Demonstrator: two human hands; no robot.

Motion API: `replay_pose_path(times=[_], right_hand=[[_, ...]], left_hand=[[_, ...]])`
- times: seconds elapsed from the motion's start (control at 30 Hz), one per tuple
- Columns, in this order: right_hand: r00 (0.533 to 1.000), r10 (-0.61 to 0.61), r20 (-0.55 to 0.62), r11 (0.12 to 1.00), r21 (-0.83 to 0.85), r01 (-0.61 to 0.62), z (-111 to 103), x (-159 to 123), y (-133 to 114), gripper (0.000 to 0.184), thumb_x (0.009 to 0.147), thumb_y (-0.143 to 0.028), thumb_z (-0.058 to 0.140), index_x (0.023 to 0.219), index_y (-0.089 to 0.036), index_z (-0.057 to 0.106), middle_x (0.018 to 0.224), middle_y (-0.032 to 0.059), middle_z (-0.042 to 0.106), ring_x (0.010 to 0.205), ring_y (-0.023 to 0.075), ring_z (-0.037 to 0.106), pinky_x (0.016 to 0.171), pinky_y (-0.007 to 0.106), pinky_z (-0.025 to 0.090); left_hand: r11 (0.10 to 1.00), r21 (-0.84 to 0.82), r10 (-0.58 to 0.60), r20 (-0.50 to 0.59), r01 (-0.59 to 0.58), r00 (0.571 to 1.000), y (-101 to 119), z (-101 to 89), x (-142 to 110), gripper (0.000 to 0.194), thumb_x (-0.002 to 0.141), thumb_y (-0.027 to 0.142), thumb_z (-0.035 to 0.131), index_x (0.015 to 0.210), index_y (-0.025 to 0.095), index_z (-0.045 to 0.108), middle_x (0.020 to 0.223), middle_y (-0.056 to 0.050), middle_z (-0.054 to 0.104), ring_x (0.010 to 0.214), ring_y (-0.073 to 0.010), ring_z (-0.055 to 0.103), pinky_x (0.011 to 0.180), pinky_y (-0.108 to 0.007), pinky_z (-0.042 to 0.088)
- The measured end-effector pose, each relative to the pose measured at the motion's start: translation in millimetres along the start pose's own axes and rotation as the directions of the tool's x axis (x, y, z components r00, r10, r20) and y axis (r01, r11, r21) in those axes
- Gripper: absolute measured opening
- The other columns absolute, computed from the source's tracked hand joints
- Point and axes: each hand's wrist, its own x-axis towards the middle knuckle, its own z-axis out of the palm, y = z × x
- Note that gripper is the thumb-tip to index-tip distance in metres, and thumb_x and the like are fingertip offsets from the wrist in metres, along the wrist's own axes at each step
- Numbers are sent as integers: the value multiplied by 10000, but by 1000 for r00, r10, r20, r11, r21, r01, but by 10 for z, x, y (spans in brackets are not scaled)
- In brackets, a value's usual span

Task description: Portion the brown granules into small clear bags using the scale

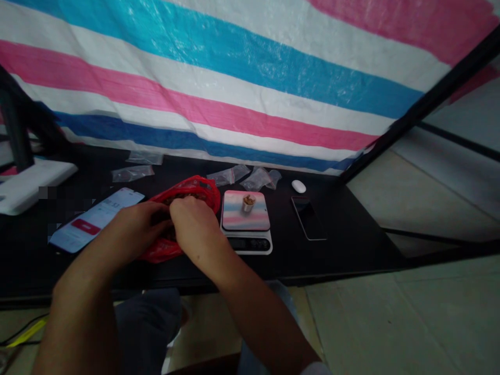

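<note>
A red plastic bag (pixel 210 190) lies on the black table with small dark brown pieces inside. Both hands are at its mouth. My left hand (pixel 146 219) is curled over the bag's left side, its fingertips partly hidden. Beside it, my right hand (pixel 193 216) reaches down into the bag with bent fingers, the tips out of sight. What either hand pinches cannot be made out. Just right of the bag stands a digital kitchen scale (pixel 234 219), and on its reflective plate sits a small cup (pixel 247 207) filled with brown pieces.
A lit phone (pixel 84 229) lies left of the bag. Clear zip bags (pixel 258 178) rest behind the scale, with more plastic bags (pixel 133 173) at back left. To the right are a white oval case (pixel 299 186) and a dark-screened phone (pixel 308 219). A striped tarp (pixel 195 109) hangs behind.
</note>
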Motion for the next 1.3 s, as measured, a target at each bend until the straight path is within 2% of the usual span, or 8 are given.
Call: replay_pose_path(times=[0.13,0.23,0.4,0.5,0.6,0.77,1.07,1.3], right_hand=[[999,-16,-48,998,-66,13,7,10,60,285,1006,-106,534,1201,-90,741,1180,226,776,1132,363,759,892,430,612],[996,-35,-86,997,-77,28,-35,0,152,244,985,-114,571,1134,-116,764,1141,204,793,1104,331,763,892,388,590],[981,-36,-190,999,18,40,-273,-126,453,159,930,-81,651,931,-144,798,1013,125,819,967,232,760,873,309,546],[953,44,-301,991,134,-3,-510,-328,688,162,918,-68,670,929,-144,813,953,93,821,908,196,755,816,280,539],[898,201,-392,973,186,-137,-722,-552,888,120,856,-54,731,891,-132,816,878,88,817,838,203,759,775,291,542],[903,277,-328,946,261,-195,-804,-693,1045,124,844,-45,753,822,-155,807,850,72,823,819,202,774,720,281,544],[917,259,-304,966,102,-239,-758,-622,990,108,886,-80,769,921,-145,847,888,85,825,831,201,759,756,309,537],[930,250,-270,968,64,-242,-763,-631,1029,131,895,-96,752,922,-162,862,897,89,820,844,212,754,746,309,522]], left_hand=[[999,-27,17,-37,-18,999,-77,56,32,378,841,444,539,1010,246,812,1008,-33,845,911,-329,772,843,-353,554],[1000,-9,-11,-45,10,999,-64,40,24,370,849,436,542,1008,242,815,1004,-35,843,930,-322,769,870,-361,559],[999,-40,-22,-15,21,1000,-13,-11,5,384,874,462,542,1025,235,811,1015,-72,837,903,-322,765,897,-415,579],[996,-69,-53,-17,52,998,-37,6,29,390,805,477,574,985,237,822,1028,-111,832,898,-344,769,939,-443,578],[994,-101,-50,-23,48,998,-66,35,51,396,786,488,572,968,251,831,1035,-118,833,911,-355,771,969,-453,573],[990,-141,-33,-36,27,999,-72,59,56,399,785,484,580,979,238,828,1057,-127,835,940,-363,767,986,-465,568],[987,-159,-33,-37,26,999,-58,57,57,362,790,459,573,953,256,825,1071,-135,828,967,-365,773,1000,-483,568],[988,-154,-21,-36,15,999,-61,51,36,377,805,442,547,958,244,829,1083,-152,830,992,-381,771,993,-509,570]])
